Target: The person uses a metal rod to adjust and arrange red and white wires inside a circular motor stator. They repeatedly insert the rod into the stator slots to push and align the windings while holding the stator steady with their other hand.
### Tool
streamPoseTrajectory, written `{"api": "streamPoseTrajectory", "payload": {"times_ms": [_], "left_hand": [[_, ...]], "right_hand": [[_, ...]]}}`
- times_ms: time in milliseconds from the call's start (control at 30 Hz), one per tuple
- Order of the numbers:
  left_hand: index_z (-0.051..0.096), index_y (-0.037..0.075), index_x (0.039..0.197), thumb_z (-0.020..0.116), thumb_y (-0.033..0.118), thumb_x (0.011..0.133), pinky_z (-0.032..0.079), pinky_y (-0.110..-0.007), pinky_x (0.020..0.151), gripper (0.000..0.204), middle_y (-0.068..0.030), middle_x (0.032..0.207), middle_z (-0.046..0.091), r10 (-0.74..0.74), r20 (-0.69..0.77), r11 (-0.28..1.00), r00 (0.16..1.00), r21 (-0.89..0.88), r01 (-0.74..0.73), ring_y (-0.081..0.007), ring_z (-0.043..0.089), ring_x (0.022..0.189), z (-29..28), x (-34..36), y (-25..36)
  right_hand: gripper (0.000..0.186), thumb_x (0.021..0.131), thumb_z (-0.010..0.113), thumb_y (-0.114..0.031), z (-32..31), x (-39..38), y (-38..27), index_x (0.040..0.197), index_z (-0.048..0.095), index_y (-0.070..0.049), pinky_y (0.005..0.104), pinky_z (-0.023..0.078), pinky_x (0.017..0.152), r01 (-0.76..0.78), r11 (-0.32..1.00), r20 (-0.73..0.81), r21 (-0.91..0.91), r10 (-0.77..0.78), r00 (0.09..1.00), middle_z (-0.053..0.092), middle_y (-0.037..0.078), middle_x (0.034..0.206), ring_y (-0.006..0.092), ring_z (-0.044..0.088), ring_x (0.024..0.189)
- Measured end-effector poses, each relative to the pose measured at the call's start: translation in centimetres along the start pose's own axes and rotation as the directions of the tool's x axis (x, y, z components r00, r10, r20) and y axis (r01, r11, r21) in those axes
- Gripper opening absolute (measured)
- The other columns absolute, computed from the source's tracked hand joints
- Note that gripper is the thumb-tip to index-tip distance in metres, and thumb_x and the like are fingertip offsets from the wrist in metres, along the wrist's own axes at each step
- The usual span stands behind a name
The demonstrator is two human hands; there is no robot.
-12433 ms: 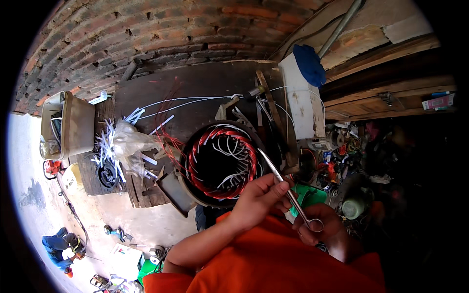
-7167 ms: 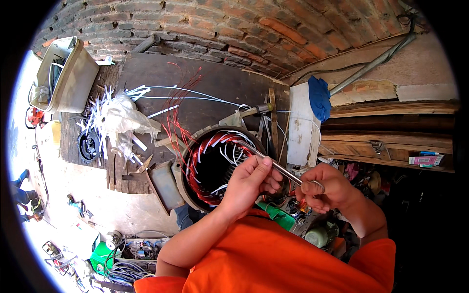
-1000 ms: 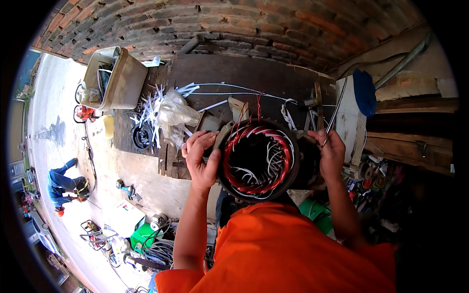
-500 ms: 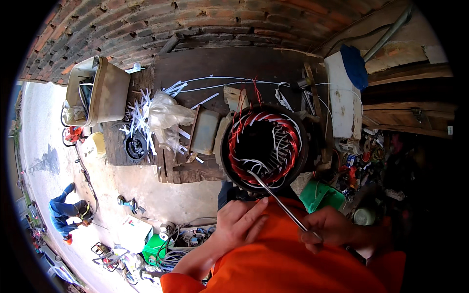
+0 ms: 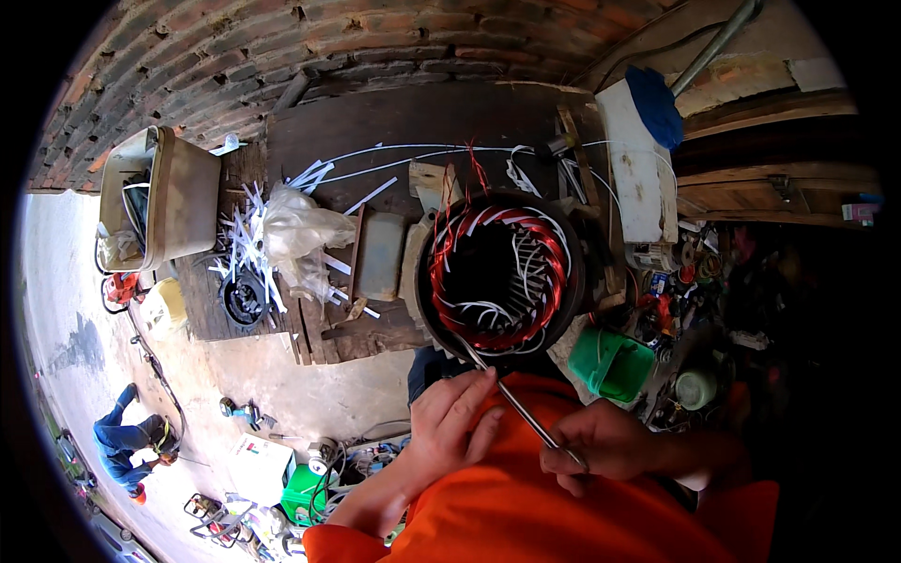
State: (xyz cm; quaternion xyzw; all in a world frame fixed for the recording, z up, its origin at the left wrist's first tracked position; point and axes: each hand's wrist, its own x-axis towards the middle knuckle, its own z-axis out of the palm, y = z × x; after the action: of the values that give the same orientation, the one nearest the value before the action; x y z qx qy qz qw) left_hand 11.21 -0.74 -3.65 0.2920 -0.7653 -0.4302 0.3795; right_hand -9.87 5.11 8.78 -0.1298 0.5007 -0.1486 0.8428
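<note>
Here's the right hand (image 5: pixel 601 443), curled snugly around the handle end of a slender ring-handled metal tool (image 5: pixel 526 413), the shaft slanting up and away to the left. Its tip sits at the near rim of a motor stator (image 5: pixel 554 305), and whether it touches the rim there I can't tell. The left hand (image 5: pixel 453 419) is half spread with nothing in its grasp, fingertips right at the shaft; touching or just beside it, hard to call. The stator lies at the near edge of the dark worktop (image 5: pixel 375 122), its bore facing up, a red winding (image 5: pixel 441 267) circling inside with white cords (image 5: pixel 527 281) laced through. Red wire leads (image 5: pixel 476 167) rise from the far side. Just left of it stands a grey metal box (image 5: pixel 381 255), then a crumpled plastic bag (image 5: pixel 310 225) beside a heap of white strips (image 5: pixel 242 230), with a beige bucket (image 5: pixel 192 197) beyond. On to the print: a white carton (image 5: pixel 258 469) on the floor carries a small coloured patch, too small to read, and the pink-and-white packet (image 5: pixel 858 212) far right is equally beyond reading. Over at lower left, a person in blue (image 5: pixel 122 441) bends low outdoors.
</note>
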Motion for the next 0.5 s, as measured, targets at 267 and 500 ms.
{"api": "streamPoseTrajectory", "payload": {"times_ms": [267, 500], "left_hand": [[0.061, -0.006, 0.118, 0.077, 0.004, 0.073, 0.055, -0.035, 0.070, 0.049, -0.0187, 0.104, 0.067, -0.017, -0.006, 1.000, 1.000, -0.021, 0.017, -0.0302, 0.067, 0.082, -0.4, -0.5, -0.7], [0.061, -0.006, 0.115, 0.076, 0.003, 0.073, 0.056, -0.036, 0.073, 0.045, -0.0204, 0.106, 0.068, -0.016, 0.001, 0.999, 1.000, -0.050, 0.016, -0.0324, 0.068, 0.086, -0.8, -0.8, -1.6]], "right_hand": [[0.025, 0.097, 0.066, -0.024, 2.2, 0.9, -0.4, 0.086, 0.064, -0.002, 0.0194, 0.043, 0.053, -0.016, 0.986, -0.077, -0.165, 0.003, 0.997, 0.066, 0.001, 0.067, 0.0036, 0.060, 0.060], [0.041, 0.095, 0.067, -0.038, 4.2, 1.9, -0.3, 0.071, 0.062, -0.005, 0.0209, 0.039, 0.047, 0.091, 0.983, -0.189, -0.159, -0.120, 0.975, 0.059, -0.003, 0.055, 0.0019, 0.053, 0.050]]}}
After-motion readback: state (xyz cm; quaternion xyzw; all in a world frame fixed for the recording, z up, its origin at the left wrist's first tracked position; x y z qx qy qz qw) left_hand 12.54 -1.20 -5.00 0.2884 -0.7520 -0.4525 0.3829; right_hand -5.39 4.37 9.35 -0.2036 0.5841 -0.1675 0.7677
